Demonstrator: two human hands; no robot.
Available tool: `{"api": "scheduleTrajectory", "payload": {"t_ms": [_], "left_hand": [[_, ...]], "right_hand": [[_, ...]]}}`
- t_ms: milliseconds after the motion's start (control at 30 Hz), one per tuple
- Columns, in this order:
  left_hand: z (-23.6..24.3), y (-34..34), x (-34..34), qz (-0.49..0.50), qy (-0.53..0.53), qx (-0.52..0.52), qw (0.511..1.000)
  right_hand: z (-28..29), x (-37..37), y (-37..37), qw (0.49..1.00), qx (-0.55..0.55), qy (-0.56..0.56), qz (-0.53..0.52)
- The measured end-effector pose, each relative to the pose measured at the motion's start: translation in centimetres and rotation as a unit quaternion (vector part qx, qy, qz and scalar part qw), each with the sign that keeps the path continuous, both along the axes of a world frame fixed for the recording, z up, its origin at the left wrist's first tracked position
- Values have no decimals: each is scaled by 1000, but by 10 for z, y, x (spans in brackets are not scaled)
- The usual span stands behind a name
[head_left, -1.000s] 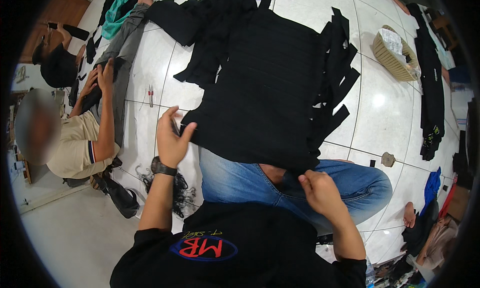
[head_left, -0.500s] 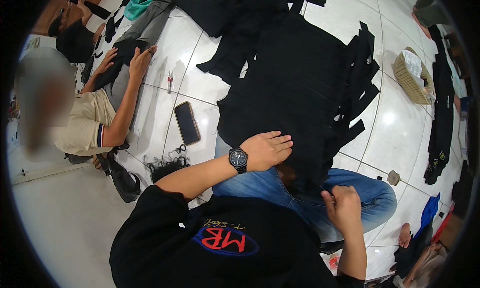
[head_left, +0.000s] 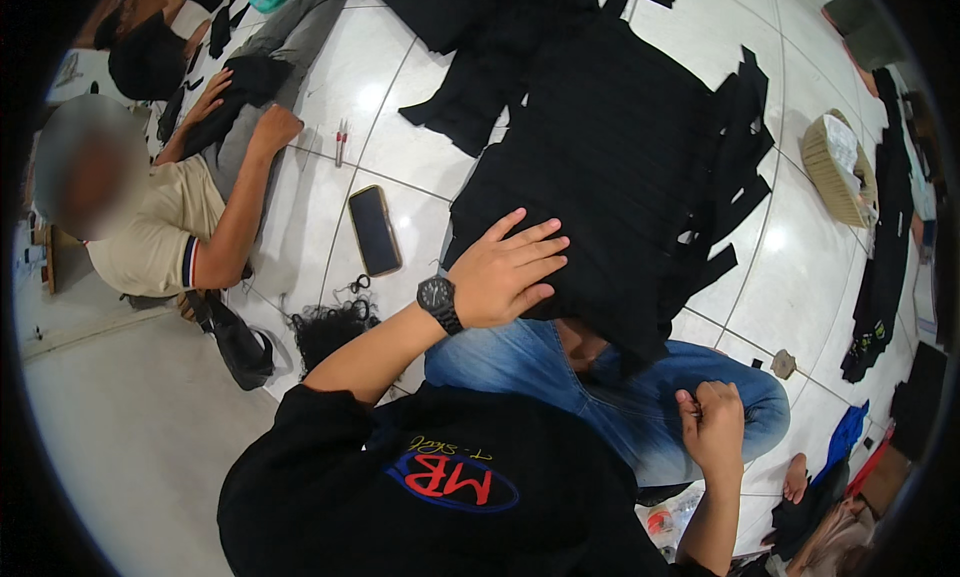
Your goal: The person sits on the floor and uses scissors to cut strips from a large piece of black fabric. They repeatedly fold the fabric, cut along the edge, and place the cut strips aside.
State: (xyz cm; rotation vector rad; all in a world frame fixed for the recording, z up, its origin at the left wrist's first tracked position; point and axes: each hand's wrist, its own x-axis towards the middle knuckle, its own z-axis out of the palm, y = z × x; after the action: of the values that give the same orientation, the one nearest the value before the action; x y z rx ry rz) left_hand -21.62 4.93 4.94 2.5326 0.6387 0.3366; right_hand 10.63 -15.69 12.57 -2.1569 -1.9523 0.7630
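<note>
A large black fabric piece (head_left: pixel 610 177) spreads over the tiles in front of me, its near edge draped on my lap. Long strips hang loose along its right side. My left hand (head_left: pixel 505 272), with a black watch at the wrist, lies flat on the near left part of the fabric with its fingers spread. Curled fingers and thumb close together on my right hand (head_left: pixel 714 422), held over my right jeans leg (head_left: pixel 640 412) and apart from the fabric. Whether something small is in those fingers is hidden.
Left of the fabric are a phone (head_left: pixel 374 230), red-handled thread snips (head_left: pixel 341 142) and a tangle of black threads (head_left: pixel 330 332). A co-worker (head_left: pixel 170 202) sits at the left with dark cloth on the lap. At the right stands a woven basket (head_left: pixel 838 169) holding something white.
My left hand has shifted left and slightly away from me, its fingers now spread wider. My right hand has moved right, away from the fabric's near edge.
</note>
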Motion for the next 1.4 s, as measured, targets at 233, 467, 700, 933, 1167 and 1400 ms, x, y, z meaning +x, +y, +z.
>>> {"api": "scheduleTrajectory", "payload": {"t_ms": [233,467,700,933,1167,1400], "left_hand": [[-11,1,-4,-21,51,27,998],[-16,-1,-5,-13,54,52,997],[-10,1,-5,17,35,55,998],[-32,-31,-31,465,-25,22,885],[9,-11,-84,471,-218,-246,819],[3,3,-62,342,-78,77,933]], "right_hand": [[5,38,-7,997,-2,-74,-1],[17,69,-23,995,-20,-88,-31],[41,104,-28,985,-64,-134,-83],[45,23,2,765,-24,618,-180],[11,-28,69,973,183,-138,20],[-17,-65,32,988,-36,54,139]]}}
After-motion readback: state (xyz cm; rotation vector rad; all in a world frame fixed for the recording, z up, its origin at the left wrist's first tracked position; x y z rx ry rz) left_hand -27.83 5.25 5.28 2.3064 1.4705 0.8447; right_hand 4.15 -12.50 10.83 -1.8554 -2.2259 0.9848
